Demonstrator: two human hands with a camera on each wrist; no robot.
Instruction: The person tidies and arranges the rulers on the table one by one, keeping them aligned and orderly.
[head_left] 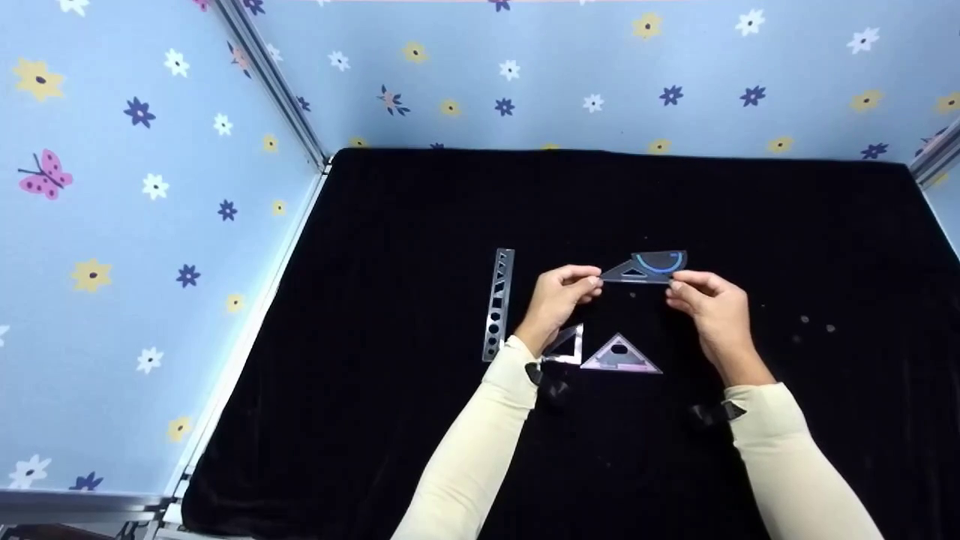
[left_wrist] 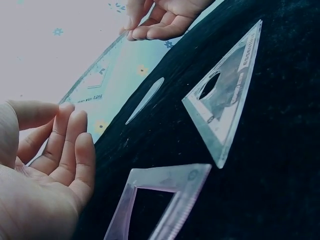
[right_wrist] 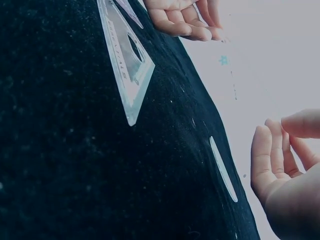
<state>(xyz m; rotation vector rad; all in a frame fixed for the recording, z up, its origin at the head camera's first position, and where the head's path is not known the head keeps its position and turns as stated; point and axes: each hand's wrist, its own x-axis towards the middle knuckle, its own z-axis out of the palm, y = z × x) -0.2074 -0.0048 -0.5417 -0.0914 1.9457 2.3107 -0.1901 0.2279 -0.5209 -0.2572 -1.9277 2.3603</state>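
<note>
A clear set square [head_left: 637,281] with a triangular cut-out is held up level between both hands. My left hand [head_left: 559,300] pinches its left tip between thumb and forefinger. At the other end my right hand [head_left: 709,304] pinches the right corner the same way. Beyond it, seen partly through it from the head, a clear protractor [head_left: 660,260] with a blue arc lies flat on the black cloth. In the left wrist view the set square [left_wrist: 92,70] is seen against the pale wall, its scale edge slanting between the hands. It is barely visible in the right wrist view.
Left of the hands lies a stencil ruler [head_left: 499,307] with cut-out shapes. A second set square [head_left: 578,341] is partly hidden by the left wrist; a third set square [head_left: 621,365] lies nearer the body. Patterned walls [head_left: 150,247] stand at the left and back.
</note>
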